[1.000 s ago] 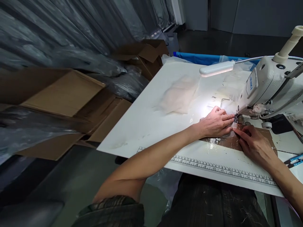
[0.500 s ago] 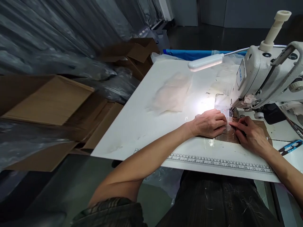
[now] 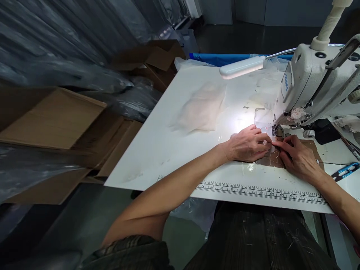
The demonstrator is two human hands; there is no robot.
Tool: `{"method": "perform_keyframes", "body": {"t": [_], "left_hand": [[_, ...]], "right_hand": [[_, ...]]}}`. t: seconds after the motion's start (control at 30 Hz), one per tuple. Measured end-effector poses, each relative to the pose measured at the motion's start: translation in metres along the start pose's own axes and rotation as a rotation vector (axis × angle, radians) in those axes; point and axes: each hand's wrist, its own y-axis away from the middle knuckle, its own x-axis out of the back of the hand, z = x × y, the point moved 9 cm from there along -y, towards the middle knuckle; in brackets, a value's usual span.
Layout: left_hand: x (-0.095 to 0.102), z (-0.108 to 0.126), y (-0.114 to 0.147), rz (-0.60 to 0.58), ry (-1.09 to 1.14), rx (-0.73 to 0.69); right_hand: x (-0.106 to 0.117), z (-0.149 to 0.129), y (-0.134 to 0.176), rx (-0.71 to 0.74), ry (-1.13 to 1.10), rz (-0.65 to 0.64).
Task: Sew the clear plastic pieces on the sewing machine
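Just in front of the needle area of a white sewing machine (image 3: 298, 82), my left hand (image 3: 250, 144) has its fingers curled and pinched on a small piece of thin white fabric (image 3: 267, 132). My right hand (image 3: 299, 155) meets it from the right, index finger and thumb closed at the fabric's edge near the left fingertips. The fabric is sheer and partly hidden by my fingers. Beneath both hands lies a brown taped sheet (image 3: 311, 147) on the white table (image 3: 168, 150). A lamp (image 3: 242, 67) lights the spot.
A pale sheer fabric pile (image 3: 204, 108) lies left of the machine. Blue thread snips (image 3: 345, 171) rest at the right, beside a black flat object (image 3: 324, 131). A printed ruler (image 3: 253, 191) runs along the front edge. Open cardboard boxes (image 3: 53, 116) stand left of the table.
The view has shifted slightly. My left fingers have moved a little closer to my right fingertips at the fabric; both hands stay by the needle area.
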Motion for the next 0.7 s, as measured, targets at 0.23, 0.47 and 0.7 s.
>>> {"method": "perform_keyframes", "body": {"t": [0.23, 0.47, 0.7], "left_hand": [[-0.0004, 0.0023, -0.0008, -0.027, -0.037, -0.005], [0.0003, 0.0043, -0.0013, 0.004, -0.069, 0.004], [0.0, 0.005, -0.0007, 0.011, -0.078, 0.018]], "right_hand": [[-0.0023, 0.0003, -0.0001, 0.0, 0.015, -0.03], [-0.0009, -0.0017, 0.0002, 0.022, 0.005, -0.01], [-0.0023, 0.0013, 0.0016, 0.018, -0.019, 0.004]]}}
